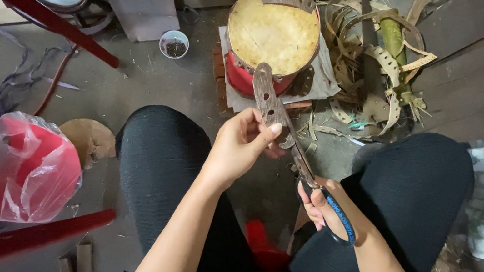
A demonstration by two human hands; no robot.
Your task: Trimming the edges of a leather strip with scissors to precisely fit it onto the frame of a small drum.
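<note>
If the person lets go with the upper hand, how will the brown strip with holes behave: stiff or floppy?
The brown strip stands nearly straight above the left hand, so it is probably fairly stiff. Similar strips in the pile lie curled, so it likely bends without snapping. It looks thin and punched, so probably light.

A grey concrete floor [170, 76] carries a red plastic-wrapped bucket [22, 167], small cup [173, 43] and perforated strips [380, 66].

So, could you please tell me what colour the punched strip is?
The long punched strip is mottled brown, clearest in the head view.
</note>
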